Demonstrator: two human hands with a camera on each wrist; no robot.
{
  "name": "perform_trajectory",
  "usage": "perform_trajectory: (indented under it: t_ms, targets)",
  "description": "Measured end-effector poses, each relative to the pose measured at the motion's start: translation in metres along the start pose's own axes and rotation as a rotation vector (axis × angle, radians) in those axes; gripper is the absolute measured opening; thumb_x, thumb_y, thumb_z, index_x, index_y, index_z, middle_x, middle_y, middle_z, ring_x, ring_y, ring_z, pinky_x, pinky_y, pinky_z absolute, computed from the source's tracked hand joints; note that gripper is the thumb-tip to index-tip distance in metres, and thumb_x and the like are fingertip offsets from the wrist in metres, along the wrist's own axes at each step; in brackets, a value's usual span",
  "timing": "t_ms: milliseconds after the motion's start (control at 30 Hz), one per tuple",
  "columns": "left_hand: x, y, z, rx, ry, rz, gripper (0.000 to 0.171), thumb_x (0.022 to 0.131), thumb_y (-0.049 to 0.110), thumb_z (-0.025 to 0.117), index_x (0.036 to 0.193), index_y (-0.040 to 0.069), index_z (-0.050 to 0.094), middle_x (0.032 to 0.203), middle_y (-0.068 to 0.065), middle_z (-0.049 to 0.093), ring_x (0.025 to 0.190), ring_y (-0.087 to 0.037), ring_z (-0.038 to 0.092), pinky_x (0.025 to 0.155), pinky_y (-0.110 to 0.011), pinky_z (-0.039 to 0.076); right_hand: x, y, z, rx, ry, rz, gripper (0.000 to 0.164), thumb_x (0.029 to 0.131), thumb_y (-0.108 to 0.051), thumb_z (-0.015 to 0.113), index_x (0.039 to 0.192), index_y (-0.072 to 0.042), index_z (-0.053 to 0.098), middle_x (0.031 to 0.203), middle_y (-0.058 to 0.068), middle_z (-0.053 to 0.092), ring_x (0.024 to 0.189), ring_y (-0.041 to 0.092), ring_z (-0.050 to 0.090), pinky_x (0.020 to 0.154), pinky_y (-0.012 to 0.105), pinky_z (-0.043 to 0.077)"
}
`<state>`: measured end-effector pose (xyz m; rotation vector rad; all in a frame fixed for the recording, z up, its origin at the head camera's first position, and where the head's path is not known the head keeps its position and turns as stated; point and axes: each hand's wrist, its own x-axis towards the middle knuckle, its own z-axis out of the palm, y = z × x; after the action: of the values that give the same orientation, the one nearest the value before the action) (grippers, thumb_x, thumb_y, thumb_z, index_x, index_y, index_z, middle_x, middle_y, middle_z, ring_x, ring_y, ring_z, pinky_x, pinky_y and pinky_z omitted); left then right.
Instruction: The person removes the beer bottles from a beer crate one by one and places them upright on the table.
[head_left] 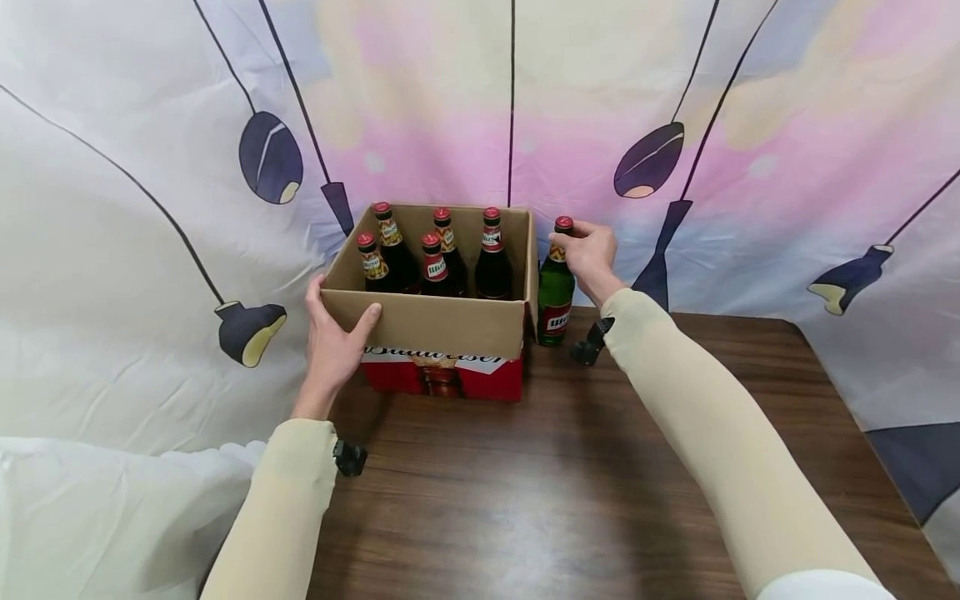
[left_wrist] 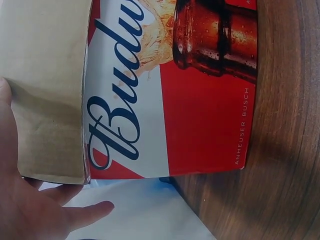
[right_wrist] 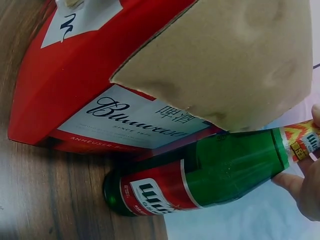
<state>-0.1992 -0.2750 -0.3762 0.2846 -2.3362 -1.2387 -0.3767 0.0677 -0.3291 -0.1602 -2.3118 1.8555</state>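
A red and white cardboard beer box [head_left: 480, 379] stands on the table, its brown flaps folded outward. Several dark beer bottles [head_left: 495, 271] with red caps stand upright inside; their lower parts are hidden by the box. My left hand [head_left: 333, 350] grips the box's front left corner, thumb over the front flap [left_wrist: 50, 110]. Just outside the box's right side is a green beer bottle [head_left: 555, 287] with a red label, upright, its base at the tabletop. My right hand [head_left: 594, 254] pinches this bottle by the neck, just under the cap.
The dark wood table [head_left: 480, 492] spreads in front of the box and to the right. A printed cloth [head_left: 450, 100] hangs close behind the box and along the left. White fabric [head_left: 127, 508] bulges at the lower left.
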Motion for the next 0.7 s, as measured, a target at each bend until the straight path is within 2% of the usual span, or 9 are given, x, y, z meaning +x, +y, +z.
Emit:
perform_trajectory:
  t_ms: [333,500,700]
  targets:
    - [0.001,-0.001,0.002,-0.032,-0.007,0.014,0.095,0.097,0.04,0.075,0.165,0.029,0.01,0.164,-0.021,0.03,0.143,-0.039,0.039,0.119,-0.059,0.031,0.005,0.002,0.006,0.01,-0.007,-0.004,0.038,0.092,-0.017,0.083,0.13,-0.011,0.077,0.128,0.012,0.076,0.118,0.025,0.068,0.102,0.04,0.055]
    - [0.0,-0.002,0.003,-0.089,0.002,0.028,0.094,0.097,0.031,0.076,0.165,0.024,0.012,0.164,-0.02,0.029,0.142,-0.035,0.038,0.119,-0.055,0.03,0.005,0.002,0.014,-0.001,0.023,-0.025,0.038,0.091,-0.018,0.084,0.129,-0.013,0.078,0.124,0.012,0.078,0.115,0.024,0.071,0.099,0.039,0.057]
    - [0.003,-0.003,0.002,-0.085,0.012,0.041,0.094,0.097,0.031,0.076,0.165,0.024,0.013,0.164,-0.021,0.029,0.143,-0.035,0.038,0.12,-0.055,0.029,0.007,0.003,0.02,0.026,0.049,-0.024,0.041,0.09,-0.019,0.085,0.13,-0.013,0.077,0.124,0.011,0.078,0.115,0.023,0.07,0.1,0.038,0.057]
